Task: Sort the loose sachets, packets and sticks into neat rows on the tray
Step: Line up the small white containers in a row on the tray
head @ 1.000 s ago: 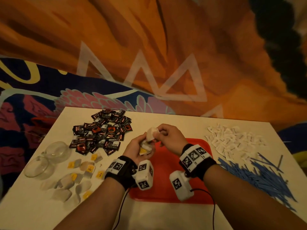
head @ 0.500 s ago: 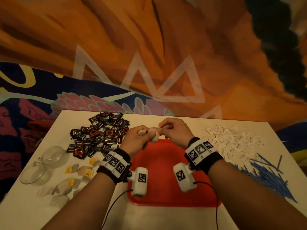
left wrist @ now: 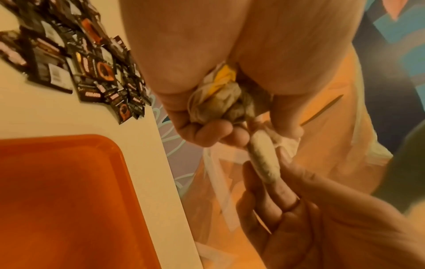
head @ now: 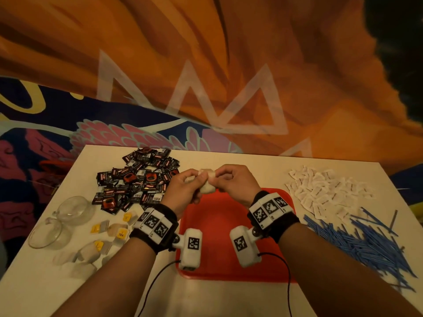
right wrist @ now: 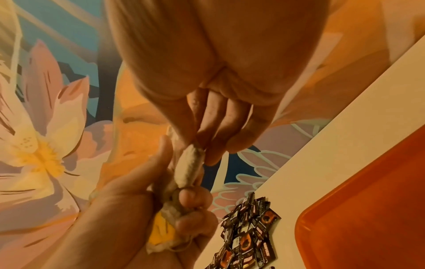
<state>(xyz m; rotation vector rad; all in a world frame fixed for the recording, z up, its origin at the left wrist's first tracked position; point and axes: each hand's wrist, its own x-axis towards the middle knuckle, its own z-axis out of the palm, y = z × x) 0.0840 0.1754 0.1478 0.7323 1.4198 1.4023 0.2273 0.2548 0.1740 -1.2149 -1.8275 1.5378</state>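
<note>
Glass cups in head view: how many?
2, both at the table's left edge: one cup beside the black packets, the other cup touching it on the near side. Neither hand is near them. None seem hidden.

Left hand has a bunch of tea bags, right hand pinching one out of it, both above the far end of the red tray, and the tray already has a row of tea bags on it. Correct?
One error: the red tray holds nothing visible; the head view shows bare red around the arms. The rest stands: the left hand grips the bunch of tea bags and the right hand pinches one tea bag from it.
</note>
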